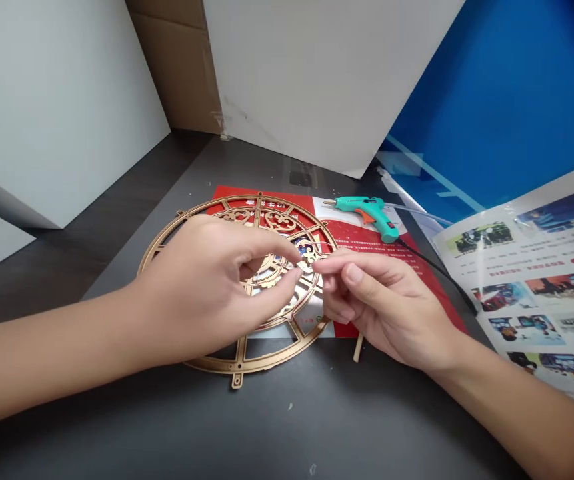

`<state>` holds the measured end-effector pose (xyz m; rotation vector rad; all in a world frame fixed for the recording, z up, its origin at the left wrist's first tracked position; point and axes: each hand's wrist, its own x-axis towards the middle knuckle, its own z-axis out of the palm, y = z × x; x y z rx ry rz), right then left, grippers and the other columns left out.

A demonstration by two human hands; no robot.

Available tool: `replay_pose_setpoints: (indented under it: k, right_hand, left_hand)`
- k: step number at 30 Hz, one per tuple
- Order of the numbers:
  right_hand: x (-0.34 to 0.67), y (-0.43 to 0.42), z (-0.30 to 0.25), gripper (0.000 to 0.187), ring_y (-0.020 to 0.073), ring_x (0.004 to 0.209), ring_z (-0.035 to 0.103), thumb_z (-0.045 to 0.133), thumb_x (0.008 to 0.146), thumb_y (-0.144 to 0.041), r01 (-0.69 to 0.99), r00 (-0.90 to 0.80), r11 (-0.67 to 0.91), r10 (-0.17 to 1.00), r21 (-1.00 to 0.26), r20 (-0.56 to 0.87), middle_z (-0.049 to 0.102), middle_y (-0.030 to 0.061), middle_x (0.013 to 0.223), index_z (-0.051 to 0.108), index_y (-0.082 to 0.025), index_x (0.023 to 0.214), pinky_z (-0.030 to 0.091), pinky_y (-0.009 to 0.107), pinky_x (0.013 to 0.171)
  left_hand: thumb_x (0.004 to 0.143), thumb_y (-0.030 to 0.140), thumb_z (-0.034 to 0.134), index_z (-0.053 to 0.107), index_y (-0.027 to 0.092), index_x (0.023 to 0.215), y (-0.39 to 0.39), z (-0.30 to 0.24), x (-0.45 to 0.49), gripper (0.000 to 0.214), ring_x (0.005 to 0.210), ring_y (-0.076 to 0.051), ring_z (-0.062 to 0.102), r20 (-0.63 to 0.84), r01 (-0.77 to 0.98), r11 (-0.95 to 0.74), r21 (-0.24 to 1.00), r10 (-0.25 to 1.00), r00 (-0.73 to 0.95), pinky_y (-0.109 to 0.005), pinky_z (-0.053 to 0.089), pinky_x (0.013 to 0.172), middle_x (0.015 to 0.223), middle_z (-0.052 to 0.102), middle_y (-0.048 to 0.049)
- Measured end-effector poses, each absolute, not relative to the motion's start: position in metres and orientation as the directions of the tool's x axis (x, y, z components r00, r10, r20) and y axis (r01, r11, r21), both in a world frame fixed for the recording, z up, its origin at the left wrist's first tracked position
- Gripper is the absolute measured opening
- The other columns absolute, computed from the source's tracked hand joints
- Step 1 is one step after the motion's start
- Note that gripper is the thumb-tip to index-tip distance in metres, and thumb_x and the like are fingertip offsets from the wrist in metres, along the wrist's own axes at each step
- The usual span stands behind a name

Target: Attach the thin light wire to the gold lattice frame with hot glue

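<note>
Over the ring, my left hand (207,280) has thumb and index fingertips drawn together in a pinch; whatever lies between them is too small to name. Facing it from the right, my right hand (391,297) holds its thumb against the index finger, the other fingers curled in. Its index tip comes close to the left fingertips. Below both hands is a large round gold-coloured openwork frame (261,364) with spokes and scroll ornaments. One scroll ornament (309,252) shows right behind the fingertips; I cannot tell if it is touched. The left hand hides much of the frame.
A teal glue gun (374,212) with an orange trigger lies at the back right, its black cord (437,270) running right. Under the frame is a red and white printed sheet (391,260). A pale stick (358,348) pokes out below my right hand. White panels (317,73) stand behind.
</note>
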<state>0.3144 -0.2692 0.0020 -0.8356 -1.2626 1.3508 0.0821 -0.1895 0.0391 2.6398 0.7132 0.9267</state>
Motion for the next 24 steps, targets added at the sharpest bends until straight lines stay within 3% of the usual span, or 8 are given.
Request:
replay_pose_setpoints:
  k: [3,7,12,16,20,24]
  right_hand:
    - [0.313,-0.266,-0.005,0.021,0.0114,0.066,0.050,0.081,0.110,-0.046,-0.272,-0.256,0.092,0.953,-0.958,0.164,0.057,-0.0030,0.075,0.094,-0.038,0.123,0.046,0.028,0.062]
    - [0.312,-0.265,-0.011,0.024,0.0099,0.066,0.045,0.081,0.110,-0.048,-0.271,-0.293,0.072,0.944,-0.960,0.154,0.056,-0.0034,0.079,0.091,-0.044,0.132,0.042,0.027,0.062]
    - [0.311,-0.268,-0.010,0.033,0.0112,0.064,0.040,0.079,0.110,-0.053,-0.210,-0.294,0.078,0.946,-0.974,0.139,0.050,-0.0049,0.073,0.089,-0.040,0.138,0.039,0.027,0.060]
    - [0.309,-0.272,-0.006,0.034,0.0118,0.066,0.039,0.072,0.116,-0.044,-0.189,-0.322,0.136,0.927,-0.972,0.192,0.045,-0.0051,0.075,0.083,-0.042,0.148,0.039,0.027,0.061]
    - [0.308,-0.276,-0.003,0.047,0.0128,0.071,0.044,0.073,0.115,-0.033,-0.092,-0.373,0.205,0.900,-0.974,0.225,0.055,-0.0032,0.081,0.074,-0.036,0.161,0.043,0.028,0.065]
    - [0.309,-0.277,-0.003,0.048,0.0131,0.068,0.043,0.077,0.112,-0.033,-0.077,-0.409,0.203,0.886,-0.976,0.217,0.052,-0.0044,0.075,0.076,-0.030,0.160,0.038,0.028,0.061]
  left_hand:
    - [0.102,0.027,0.066,0.088,0.024,0.097,-0.194,0.044,0.083,0.022,0.047,-0.010,0.024,0.500,0.336,-0.837,0.431,0.532,0.683,-0.027,0.022,0.043,0.051,0.032,0.0094]
    - [0.103,0.024,0.064,0.086,0.024,0.090,-0.196,0.046,0.082,0.026,0.046,-0.009,0.026,0.537,0.314,-0.854,0.415,0.509,0.673,-0.025,0.027,0.045,0.051,0.034,0.0088]
    - [0.105,0.025,0.065,0.086,0.024,0.092,-0.199,0.047,0.079,0.025,0.046,-0.008,0.028,0.547,0.376,-0.842,0.388,0.538,0.641,-0.025,0.032,0.048,0.051,0.037,0.0098]
    - [0.105,0.024,0.064,0.082,0.023,0.087,-0.201,0.049,0.078,0.026,0.046,-0.008,0.030,0.562,0.386,-0.848,0.363,0.530,0.635,-0.024,0.030,0.048,0.052,0.038,0.0092]
    - [0.095,0.018,0.064,0.068,0.020,0.073,-0.200,0.048,0.079,0.023,0.047,-0.005,0.028,0.599,0.375,-0.862,0.341,0.506,0.620,-0.022,0.022,0.045,0.054,0.034,0.0091]
    - [0.087,0.013,0.060,0.058,0.020,0.069,-0.197,0.044,0.082,0.019,0.050,-0.004,0.026,0.605,0.329,-0.883,0.335,0.469,0.643,-0.021,0.021,0.045,0.058,0.032,0.0093]
